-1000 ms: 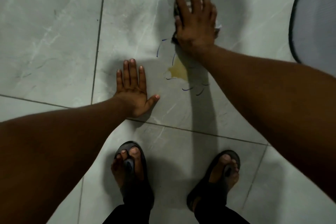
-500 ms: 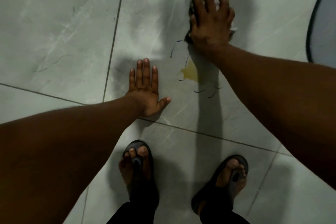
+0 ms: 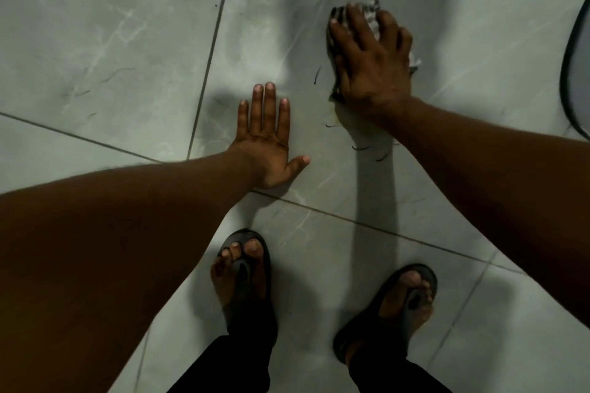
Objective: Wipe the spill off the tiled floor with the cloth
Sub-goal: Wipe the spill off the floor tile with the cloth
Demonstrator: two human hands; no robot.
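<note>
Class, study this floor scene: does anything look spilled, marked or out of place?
Yes. A faint yellowish spill peeks out by the right hand pressing the cloth, ringed by short dark pen-like marks on the tile.

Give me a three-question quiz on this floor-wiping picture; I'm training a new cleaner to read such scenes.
1. True or false: the left hand lies flat on the tiled floor with nothing under it.
2. Which hand presses the cloth? A) left hand B) right hand C) both
3. Fill in: the person wears dark ____ on both feet.

Key:
1. True.
2. B; its fingers spread over the crumpled cloth.
3. Sandals.
</note>
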